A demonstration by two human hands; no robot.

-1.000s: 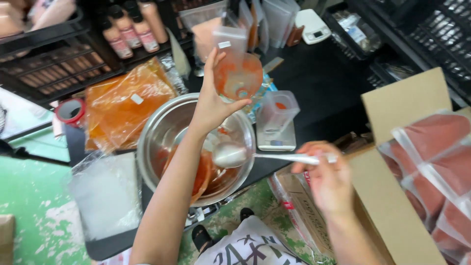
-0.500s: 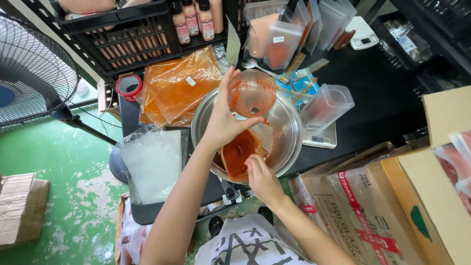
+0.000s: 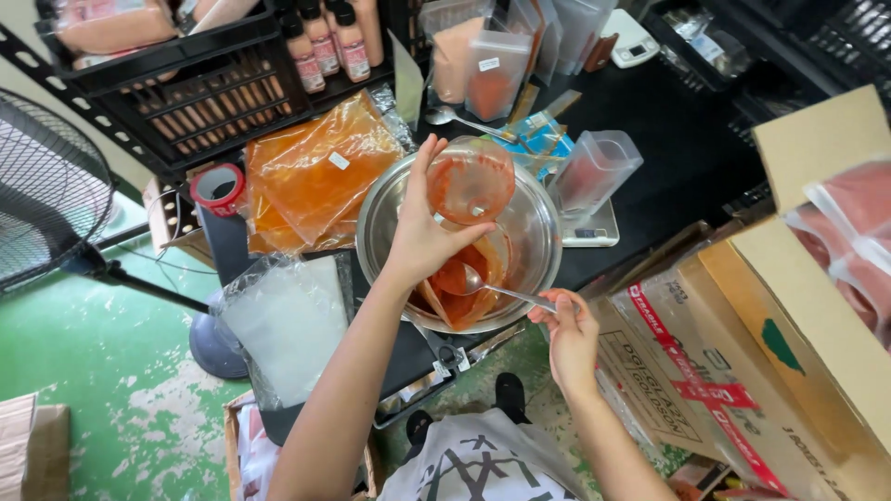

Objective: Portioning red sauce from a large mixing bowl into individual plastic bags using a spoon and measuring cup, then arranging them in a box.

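Head view: over a steel mixing bowl (image 3: 529, 218) on a crowded black worktop, the left hand (image 3: 422, 237) grips a clear plastic cup (image 3: 471, 179) smeared with red sauce, tilted mouth-down toward the bowl, while the right hand (image 3: 568, 327) pinches the handle of a metal spoon (image 3: 492, 286) dipped into the sauce bag lying in the bowl. The cup hangs over the bowl's centre. A slack grip on the slick cup could likely drop it into the sauce; a hasty scoop might flick red paste onto the orange pouches (image 3: 316, 176) or the scale (image 3: 594, 232) just beside the bowl
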